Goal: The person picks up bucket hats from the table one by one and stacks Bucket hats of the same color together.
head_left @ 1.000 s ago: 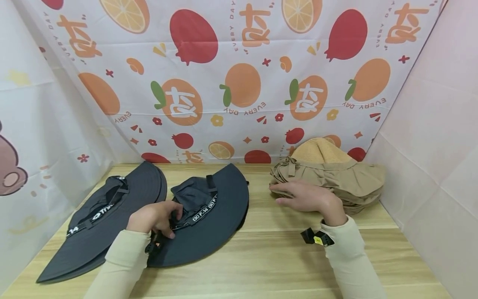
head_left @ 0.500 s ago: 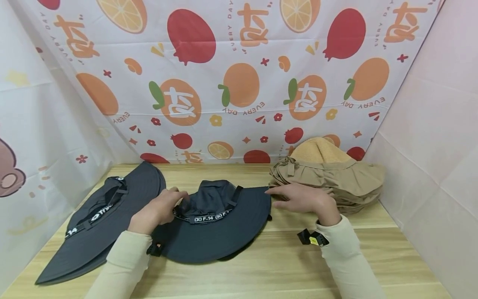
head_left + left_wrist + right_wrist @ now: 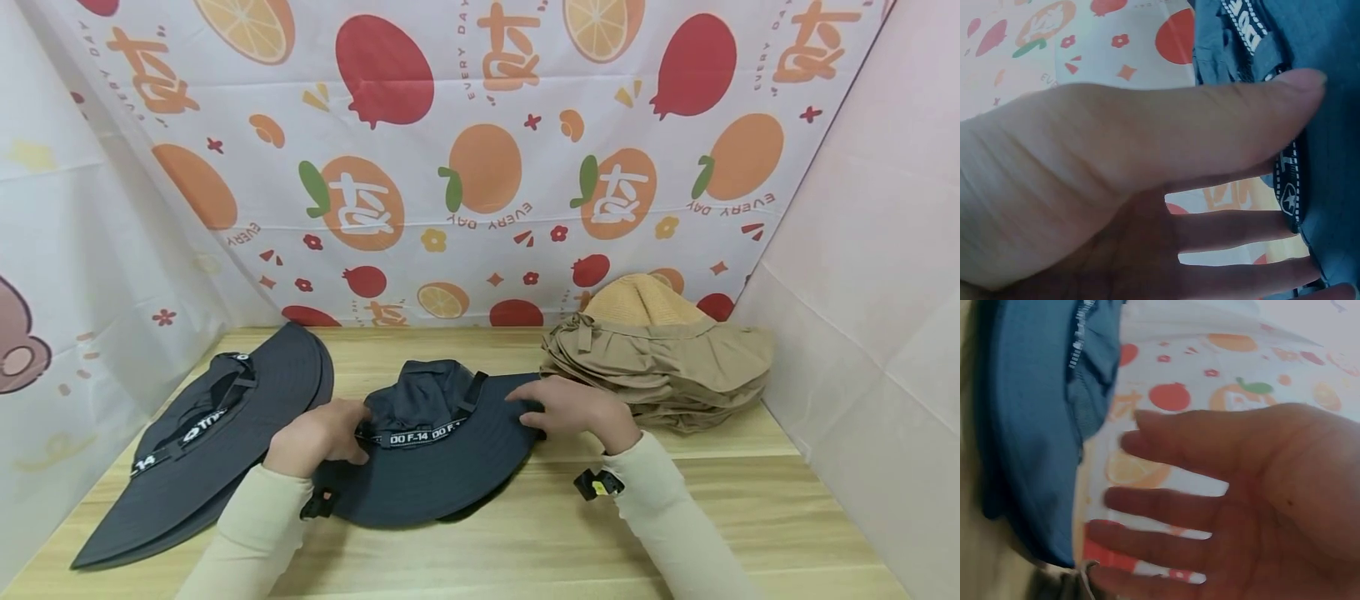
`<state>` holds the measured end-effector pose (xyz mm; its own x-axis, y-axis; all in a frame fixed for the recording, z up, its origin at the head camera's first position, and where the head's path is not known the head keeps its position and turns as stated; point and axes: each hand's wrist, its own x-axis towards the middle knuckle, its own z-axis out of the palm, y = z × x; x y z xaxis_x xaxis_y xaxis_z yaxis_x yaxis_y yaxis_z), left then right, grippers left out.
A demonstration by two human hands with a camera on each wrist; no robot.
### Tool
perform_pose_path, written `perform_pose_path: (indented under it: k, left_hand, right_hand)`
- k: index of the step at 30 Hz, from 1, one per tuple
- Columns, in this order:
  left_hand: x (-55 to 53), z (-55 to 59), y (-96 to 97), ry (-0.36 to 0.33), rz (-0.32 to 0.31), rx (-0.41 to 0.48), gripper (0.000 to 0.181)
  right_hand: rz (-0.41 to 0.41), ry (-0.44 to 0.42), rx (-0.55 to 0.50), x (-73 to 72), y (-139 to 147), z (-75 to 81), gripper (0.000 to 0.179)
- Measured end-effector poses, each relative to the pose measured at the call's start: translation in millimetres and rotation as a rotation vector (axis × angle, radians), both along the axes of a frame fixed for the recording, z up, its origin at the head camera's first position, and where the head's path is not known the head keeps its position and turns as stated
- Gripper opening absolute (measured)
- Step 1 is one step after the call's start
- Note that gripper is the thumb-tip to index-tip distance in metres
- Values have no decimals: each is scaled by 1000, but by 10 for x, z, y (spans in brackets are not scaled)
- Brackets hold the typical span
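A dark navy bucket hat point(image 3: 442, 471) with a wide brim and a white-lettered band lies folded flat on the table, crown toward the back. At its left end is my left hand point(image 3: 321, 437), thumb over the band and brim, fingers almost straight beside the crown. In the left wrist view, the thumb point(image 3: 1210, 125) overlaps the hat band; whether it presses cannot be told. My right hand point(image 3: 573, 410) is over the right end of the brim. In the right wrist view, its fingers point(image 3: 1154, 509) are spread and apart from the hat point(image 3: 1035, 431).
More dark hats point(image 3: 217, 450) lie stacked at the left on the wooden table point(image 3: 600, 550). Folded khaki hats point(image 3: 667, 375) with a tan knitted-looking piece point(image 3: 641, 302) sit at the back right. A fruit-print curtain point(image 3: 420, 192) hangs behind; pale walls close both sides.
The navy hat slid right and turned until its band lay nearly level, then stayed still. My left hand followed it and lowered. My right hand moved left from the khaki hats to the brim.
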<state>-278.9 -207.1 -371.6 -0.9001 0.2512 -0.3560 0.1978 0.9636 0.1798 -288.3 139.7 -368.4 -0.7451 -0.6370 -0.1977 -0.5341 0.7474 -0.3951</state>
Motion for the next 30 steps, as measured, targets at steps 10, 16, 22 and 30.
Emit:
perform_pose_path:
  k: [10, 16, 22, 30]
  left_hand:
    - [-47, -82, -3, 0, -11, -19, 65]
    - [-70, -62, -27, -3, -1, -11, 67]
    - [-84, -55, -20, 1, 16, 4, 70]
    - [-104, -103, -14, 43, -26, 29, 69]
  right_hand:
    - [-82, 43, 28, -131, -225, -308, 52]
    - [-114, 60, 80, -195, -256, -359, 57]
    - [-129, 75, 121, -186, -267, -349, 55]
    - [-152, 21, 167, -95, -294, -327, 60]
